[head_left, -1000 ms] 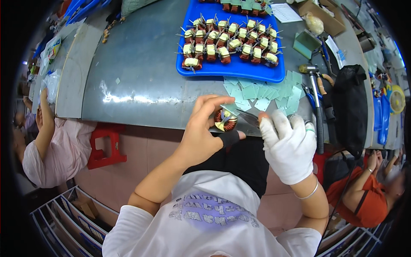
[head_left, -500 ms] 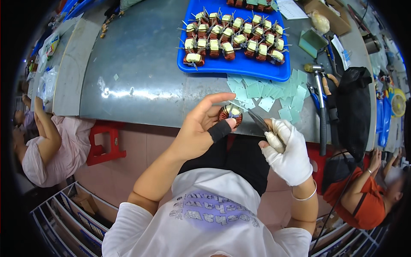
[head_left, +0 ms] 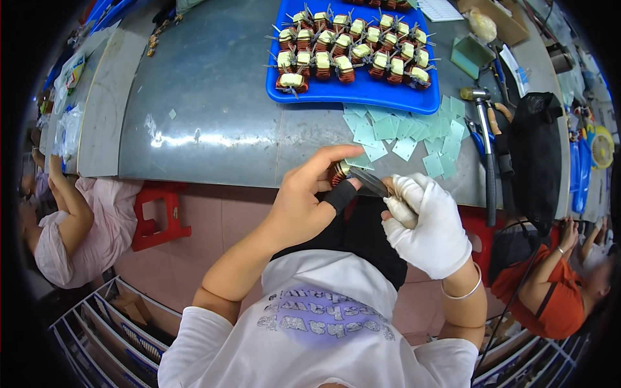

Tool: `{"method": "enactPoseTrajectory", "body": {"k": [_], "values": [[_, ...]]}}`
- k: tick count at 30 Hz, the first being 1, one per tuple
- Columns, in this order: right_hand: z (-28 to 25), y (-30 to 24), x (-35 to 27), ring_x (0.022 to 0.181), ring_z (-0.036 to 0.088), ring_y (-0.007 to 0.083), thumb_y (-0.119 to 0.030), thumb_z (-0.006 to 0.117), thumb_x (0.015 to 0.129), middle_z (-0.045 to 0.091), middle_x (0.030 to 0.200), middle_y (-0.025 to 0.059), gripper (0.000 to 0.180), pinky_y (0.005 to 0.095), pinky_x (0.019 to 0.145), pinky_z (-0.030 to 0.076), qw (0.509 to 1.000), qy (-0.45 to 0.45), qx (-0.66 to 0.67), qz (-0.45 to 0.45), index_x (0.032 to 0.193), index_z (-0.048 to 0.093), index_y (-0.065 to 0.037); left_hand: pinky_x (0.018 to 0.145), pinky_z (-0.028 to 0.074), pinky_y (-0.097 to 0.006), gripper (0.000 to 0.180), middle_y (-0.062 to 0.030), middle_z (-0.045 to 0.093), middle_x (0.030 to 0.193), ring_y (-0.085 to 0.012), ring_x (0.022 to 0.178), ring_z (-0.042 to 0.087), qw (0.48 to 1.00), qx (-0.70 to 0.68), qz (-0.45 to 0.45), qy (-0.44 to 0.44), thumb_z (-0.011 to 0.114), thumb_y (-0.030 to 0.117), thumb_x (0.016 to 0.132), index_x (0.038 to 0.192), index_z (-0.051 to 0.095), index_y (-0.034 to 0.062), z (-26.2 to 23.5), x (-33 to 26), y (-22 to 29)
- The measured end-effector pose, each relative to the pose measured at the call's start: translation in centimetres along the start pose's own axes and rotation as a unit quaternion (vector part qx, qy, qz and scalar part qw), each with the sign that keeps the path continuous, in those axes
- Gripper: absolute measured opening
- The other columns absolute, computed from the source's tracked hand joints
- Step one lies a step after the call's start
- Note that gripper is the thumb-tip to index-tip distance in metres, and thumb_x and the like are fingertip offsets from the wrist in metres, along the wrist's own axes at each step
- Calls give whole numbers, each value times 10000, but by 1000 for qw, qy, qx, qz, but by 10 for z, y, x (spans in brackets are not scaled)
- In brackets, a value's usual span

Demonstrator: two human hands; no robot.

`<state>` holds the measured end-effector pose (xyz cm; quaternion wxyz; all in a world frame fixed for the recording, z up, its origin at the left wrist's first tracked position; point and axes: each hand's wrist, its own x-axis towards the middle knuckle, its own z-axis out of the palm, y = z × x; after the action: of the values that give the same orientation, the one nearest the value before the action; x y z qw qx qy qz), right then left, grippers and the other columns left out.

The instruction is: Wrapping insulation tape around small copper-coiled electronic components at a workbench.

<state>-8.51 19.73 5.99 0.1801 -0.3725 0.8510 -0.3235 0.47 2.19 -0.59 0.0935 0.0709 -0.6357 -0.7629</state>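
Just off the table's front edge, my left hand (head_left: 304, 200) grips a copper-wound ring coil (head_left: 337, 173), mostly hidden by the fingers. A thin pale-green plate (head_left: 359, 161) shows at the tip of its index finger, over the coil. Black tape wraps the left thumb. My right hand (head_left: 432, 223), in a white glove, closes round the pliers (head_left: 370, 182), whose handle looks wrapped in white. The dark jaws reach to the coil beside the left thumb; their tips are partly hidden, so I cannot tell what they grip.
Beyond my hands lie many loose pale-green plates (head_left: 404, 147). Behind them a blue tray (head_left: 349, 101) carries rows of similar coils. A hammer (head_left: 489, 174) and a black bag (head_left: 533, 161) are at the right. People sit at both sides; a red stool (head_left: 162, 216) stands left.
The pliers have moved left, their jaws now overlapping the coil. My left hand has turned, and less of the coil shows. The tray and table sit slightly higher in view.
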Motion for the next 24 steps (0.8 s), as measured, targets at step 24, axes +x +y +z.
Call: {"method": "enactPoseTrajectory", "body": {"k": [24], "values": [[-19,10,10,720,597,372,-12,614,749,614,807,169,281,418,649,499,994,-70,-49,-62,1026,661,4,749,497,-224,347,-44,619,988,-86,890,590,998,-49,-20,19,620,-57,896,1228,558,22,1,-8,-9]]}}
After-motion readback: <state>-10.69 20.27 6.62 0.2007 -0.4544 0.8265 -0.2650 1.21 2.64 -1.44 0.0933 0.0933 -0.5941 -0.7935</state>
